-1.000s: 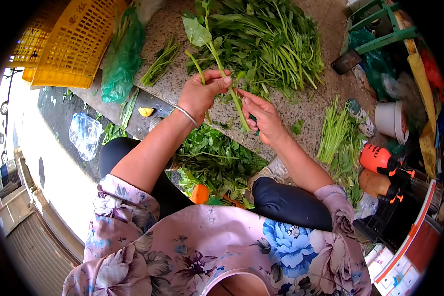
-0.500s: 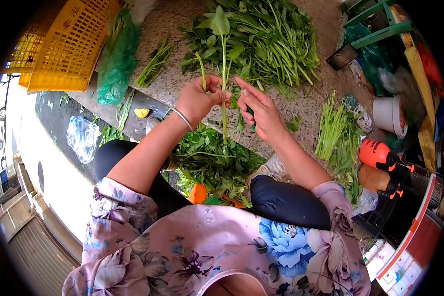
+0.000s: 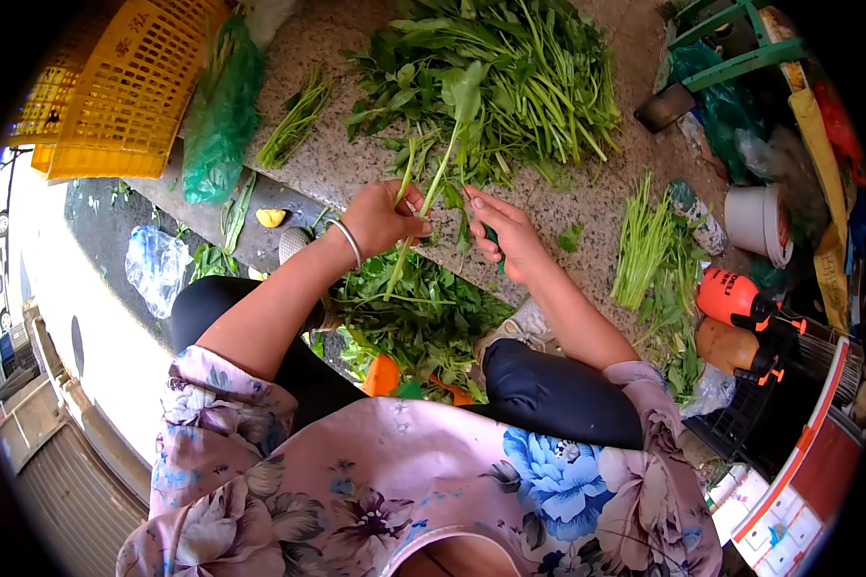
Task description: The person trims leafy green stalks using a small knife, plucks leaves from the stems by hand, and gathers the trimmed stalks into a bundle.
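Observation:
My left hand (image 3: pixel 383 216) is closed around leafy green stalks; one long stalk (image 3: pixel 439 176) carries a broad leaf at its top, and a shorter cut stem (image 3: pixel 406 169) stands beside it. Just to the right, my right hand (image 3: pixel 508 236) is curled around a small green-handled tool (image 3: pixel 492 235), its working end too small to make out. The right fingertips are close to the stalk's leaves. Beyond both hands lies a big heap of leafy greens (image 3: pixel 548 87) on the stone slab. Under my hands is a pile of loose leaves (image 3: pixel 423 313), between my feet.
A small bunch of stems (image 3: pixel 296 117) and a green plastic bag (image 3: pixel 223 115) lie left, by yellow crates (image 3: pixel 130 87). At right are trimmed stalks (image 3: pixel 645 240), a white bucket (image 3: pixel 758 223) and a red spray bottle (image 3: pixel 729 293). A clear bag (image 3: pixel 158 269) lies on the ground.
My left hand has moved a little down and left, and the long stalk now tilts to the right. My right hand has dropped slightly, its index finger now curled in more.

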{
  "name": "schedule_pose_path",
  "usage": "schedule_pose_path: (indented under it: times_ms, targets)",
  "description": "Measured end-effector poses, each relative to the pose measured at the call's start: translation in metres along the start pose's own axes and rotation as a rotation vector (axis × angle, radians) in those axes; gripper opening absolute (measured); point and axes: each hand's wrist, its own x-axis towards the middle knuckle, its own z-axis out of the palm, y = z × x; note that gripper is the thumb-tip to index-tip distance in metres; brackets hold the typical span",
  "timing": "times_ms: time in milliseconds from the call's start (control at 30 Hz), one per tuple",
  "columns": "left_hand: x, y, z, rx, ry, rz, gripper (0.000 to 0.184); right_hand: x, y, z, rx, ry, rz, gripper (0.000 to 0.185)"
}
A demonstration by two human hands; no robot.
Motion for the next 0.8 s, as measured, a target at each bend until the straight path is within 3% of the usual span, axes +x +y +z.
schedule_pose_path:
  times_ms: [67, 133, 233, 300, 333, 367, 467, 500, 567, 600, 633, 700, 767, 800]
  targets:
    - [-0.006, 0.0, -0.001, 0.155, 0.005, 0.005, 0.022, -0.002, -0.001, -0.004, 0.157, -0.199, -0.078, 0.048]
    - [-0.006, -0.005, 0.0, 0.421, -0.003, 0.007, 0.028, 0.003, -0.007, -0.005, 0.231, -0.226, -0.06, 0.047]
    - [-0.012, -0.005, 0.001, 0.556, -0.054, 0.05, 0.025, 0.009, -0.012, -0.007, 0.337, -0.232, -0.053, 0.034]
    - [-0.013, -0.001, 0.0, 0.583, -0.076, 0.049, 0.025, 0.009, -0.017, -0.009, 0.21, -0.187, 0.009, 0.034]
    - [-0.014, -0.001, 0.0, 0.632, -0.091, 0.059, 0.025, 0.011, -0.014, -0.01, 0.193, -0.146, 0.027, 0.023]
    - [-0.015, -0.002, -0.001, 0.682, -0.107, 0.066, 0.025, 0.014, -0.008, -0.015, 0.188, -0.144, 0.025, 0.023]
    - [-0.015, -0.008, -0.011, 0.799, -0.201, 0.06, 0.025, 0.034, 0.023, -0.044, -0.528, 0.048, 0.051, 0.036]
    - [-0.016, -0.01, -0.015, 0.873, -0.268, 0.061, 0.024, 0.029, 0.018, -0.045, -0.533, 0.052, 0.045, 0.036]
    - [-0.016, -0.011, -0.023, 0.856, -0.281, 0.063, 0.025, 0.012, 0.006, -0.043, -1.238, -0.162, 0.25, 0.042]
    - [-0.016, -0.011, -0.024, 0.76, -0.174, 0.028, 0.025, 0.005, 0.015, -0.048, -1.454, -0.176, -0.068, 0.05]
    - [-0.015, -0.011, -0.026, 0.663, -0.069, -0.008, 0.025, 0.009, 0.013, -0.057, -1.459, -0.176, -0.068, 0.05]
    - [-0.01, -0.013, -0.028, 0.596, -0.008, 0.037, 0.023, 0.027, -0.002, -0.066, -1.241, 0.185, -0.337, 0.051]
    - [-0.006, -0.013, -0.027, 0.025, 0.113, -0.083, 0.021, 0.019, -0.078, -0.039, -1.144, 0.398, -0.199, 0.048]
    - [-0.005, -0.011, -0.024, -0.107, 0.136, -0.103, 0.018, 0.041, -0.083, -0.053, -1.232, 0.564, -0.404, 0.045]
